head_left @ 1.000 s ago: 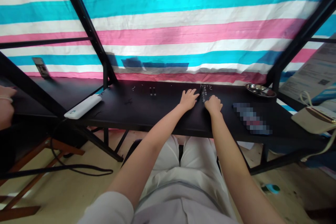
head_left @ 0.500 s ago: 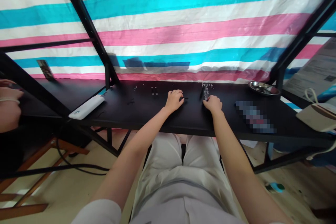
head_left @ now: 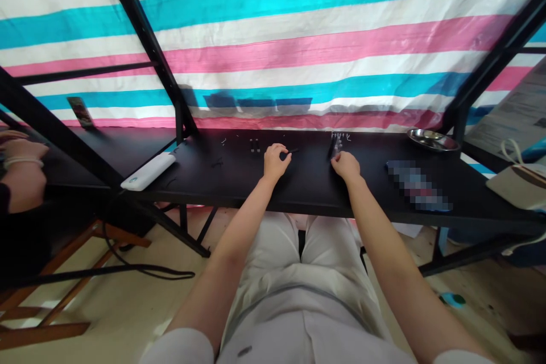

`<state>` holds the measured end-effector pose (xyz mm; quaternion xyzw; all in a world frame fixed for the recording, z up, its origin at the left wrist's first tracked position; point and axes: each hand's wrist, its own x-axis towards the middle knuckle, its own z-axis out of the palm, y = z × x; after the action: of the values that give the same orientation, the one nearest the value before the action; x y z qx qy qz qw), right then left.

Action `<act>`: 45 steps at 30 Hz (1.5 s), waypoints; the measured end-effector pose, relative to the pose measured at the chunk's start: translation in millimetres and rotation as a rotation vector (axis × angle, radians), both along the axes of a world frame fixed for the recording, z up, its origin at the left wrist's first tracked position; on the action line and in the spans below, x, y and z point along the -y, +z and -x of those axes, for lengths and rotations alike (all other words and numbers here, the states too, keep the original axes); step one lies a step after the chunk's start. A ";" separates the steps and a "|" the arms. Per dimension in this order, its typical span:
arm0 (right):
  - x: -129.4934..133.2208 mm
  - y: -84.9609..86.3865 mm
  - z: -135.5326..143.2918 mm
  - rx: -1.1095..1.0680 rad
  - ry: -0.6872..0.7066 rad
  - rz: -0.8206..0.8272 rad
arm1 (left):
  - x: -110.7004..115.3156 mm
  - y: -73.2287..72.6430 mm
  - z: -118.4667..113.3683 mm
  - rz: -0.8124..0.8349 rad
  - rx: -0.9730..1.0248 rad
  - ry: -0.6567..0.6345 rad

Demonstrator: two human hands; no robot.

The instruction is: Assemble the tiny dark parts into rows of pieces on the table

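Your left hand has moved away from your right hand, curled by a black strip; your right reaches clear pieces near the worktop's far edge. Can't tell either grip's hold.

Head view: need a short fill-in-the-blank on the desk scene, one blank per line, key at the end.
1. The long white object lies to the ____ of the left hand.
2. The round dish is made of shiny ____.
3. The sheet behind the black desk is patterned with wide ____.
4. The wearer's hand nearer the round dish is the ____ one.

Missing words: left; metal; stripes; right.
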<state>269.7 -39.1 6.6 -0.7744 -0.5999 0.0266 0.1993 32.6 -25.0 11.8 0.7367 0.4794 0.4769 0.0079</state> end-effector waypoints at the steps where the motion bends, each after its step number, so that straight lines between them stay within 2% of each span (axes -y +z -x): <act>1: 0.4 0.0 4.1 0.006 0.058 -0.008 | -0.4 -0.6 0.3 -0.005 -0.010 -0.007; 4: 3.0 1.0 19.9 0.056 0.219 -0.042 | 0.2 -0.8 -0.6 -0.007 -0.068 -0.039; 8: 8.3 4.3 37.5 0.173 0.282 -0.077 | 2.8 1.2 -2.8 -0.012 -0.103 -0.109; 13: 12.7 7.5 44.5 0.257 0.309 -0.096 | 4.6 3.1 -3.9 -0.043 -0.098 -0.185; 22: 17.6 10.5 50.0 0.297 0.330 -0.110 | 6.7 5.1 -3.8 -0.051 -0.074 -0.197; 28: 17.0 9.0 49.7 0.302 0.344 -0.108 | 9.7 5.2 -5.7 -0.064 -0.127 -0.212; 35: 17.1 6.8 50.2 0.272 0.373 -0.153 | 12.9 1.0 -9.2 -0.012 -0.256 -0.367; 39: 16.8 4.5 49.7 0.213 0.412 -0.222 | 15.0 3.3 -10.0 0.013 -0.240 -0.331; 45: 16.6 3.0 52.7 0.138 0.565 -0.277 | 16.8 5.2 -11.9 0.005 -0.057 -0.235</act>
<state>217.0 -55.7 9.5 -0.5426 -0.8013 -0.0538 0.2463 44.5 -41.8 17.1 0.8010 0.3910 0.4503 0.0520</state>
